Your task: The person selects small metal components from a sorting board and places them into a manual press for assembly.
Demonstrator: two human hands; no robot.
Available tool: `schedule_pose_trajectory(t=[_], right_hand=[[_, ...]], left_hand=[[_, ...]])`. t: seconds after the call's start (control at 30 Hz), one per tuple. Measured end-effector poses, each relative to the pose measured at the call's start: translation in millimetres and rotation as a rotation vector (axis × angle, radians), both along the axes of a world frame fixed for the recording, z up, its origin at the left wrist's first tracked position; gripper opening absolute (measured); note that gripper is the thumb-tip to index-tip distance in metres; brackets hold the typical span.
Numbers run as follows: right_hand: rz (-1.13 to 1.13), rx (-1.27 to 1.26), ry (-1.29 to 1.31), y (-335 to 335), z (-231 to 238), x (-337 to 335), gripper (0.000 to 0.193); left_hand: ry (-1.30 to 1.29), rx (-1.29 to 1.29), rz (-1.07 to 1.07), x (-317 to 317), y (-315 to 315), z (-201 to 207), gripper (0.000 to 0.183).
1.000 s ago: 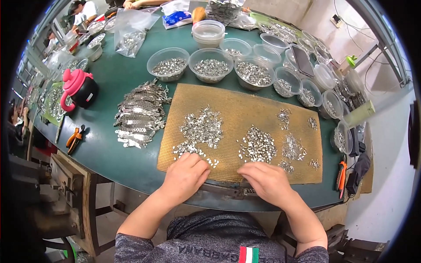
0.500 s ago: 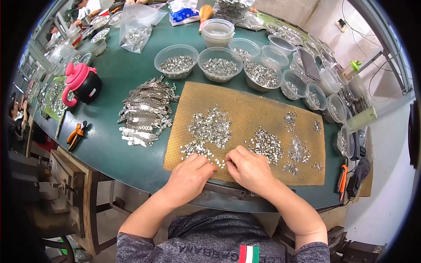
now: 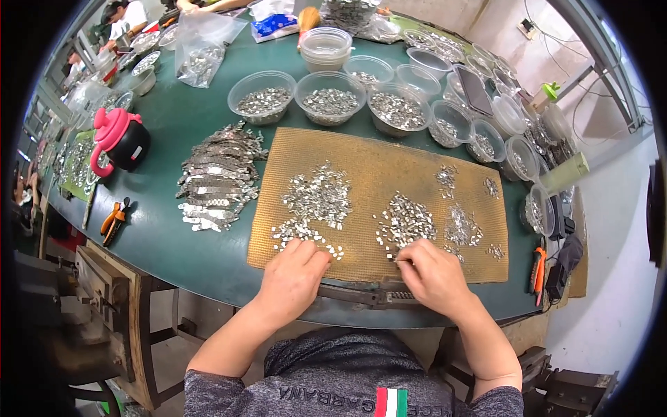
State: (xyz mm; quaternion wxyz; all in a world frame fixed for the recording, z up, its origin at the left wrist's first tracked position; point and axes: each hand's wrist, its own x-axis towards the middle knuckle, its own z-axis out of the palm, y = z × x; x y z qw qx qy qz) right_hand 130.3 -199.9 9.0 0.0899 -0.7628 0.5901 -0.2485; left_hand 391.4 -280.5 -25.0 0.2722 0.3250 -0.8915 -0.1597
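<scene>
The left grip point(image 3: 295, 274) is narrow, its fingers curled down at the near edge of the mat; I cannot tell from my view whether it pinches anything. The right grip point(image 3: 431, 271) is narrow too, thumb and forefinger drawn close together just beside the near side of the middle pile point(image 3: 405, 221). A tiny piece shows right by those fingertips, but I cannot tell whether they hold it or only lie near it. I see the two hands well apart.

The small metal pieces lie in loose groups on the yellow-brown textured mat point(image 3: 375, 163). I have a large pile point(image 3: 316, 194) on its left part, with a smaller scatter point(image 3: 295, 231) just in front of the left fingers. To the right of the middle pile lies a finer heap point(image 3: 462, 226), with little clusters around it.

The mat rests on the green tabletop point(image 3: 174, 257), and a dark metal bar point(image 3: 361, 296) runs along the near edge between my two hands. Left of the mat I see a stack of linked metal strips point(image 3: 219, 177), then a black mug point(image 3: 125, 149) with a pink lid and orange-handled pliers point(image 3: 114, 221). Beyond the mat, clear bowls point(image 3: 330, 121) of metal pieces stand in a curve, and a phone point(image 3: 474, 90) lies across some of them.
</scene>
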Motion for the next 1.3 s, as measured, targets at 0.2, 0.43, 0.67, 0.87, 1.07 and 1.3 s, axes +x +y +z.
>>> schedule_pose_trajectory(t=[0.2, 0.43, 0.67, 0.87, 1.07, 1.3], right_hand=[[-0.028, 0.109, -0.024, 48, 10, -43, 0.013], [0.027, 0.127, 0.056, 74, 4, -49, 0.018], [0.050, 0.020, 0.162, 79, 1, -46, 0.019], [-0.043, 0.111, -0.004, 81, 4, -48, 0.018], [-0.103, 0.050, -0.020, 82, -6, -43, 0.017], [-0.104, 0.047, -0.068, 85, -7, -45, 0.016]], left_hand=[[0.026, -0.012, 0.004, -6, 4, 3, 0.011], [0.133, 0.045, 0.022, -20, 12, 5, 0.011], [0.181, 0.116, -0.147, -46, 25, 8, 0.014], [0.202, 0.108, -0.337, -83, 40, 6, 0.019], [0.150, 0.056, -0.402, -110, 55, 1, 0.020], [0.044, 0.015, -0.410, -116, 61, -3, 0.017]])
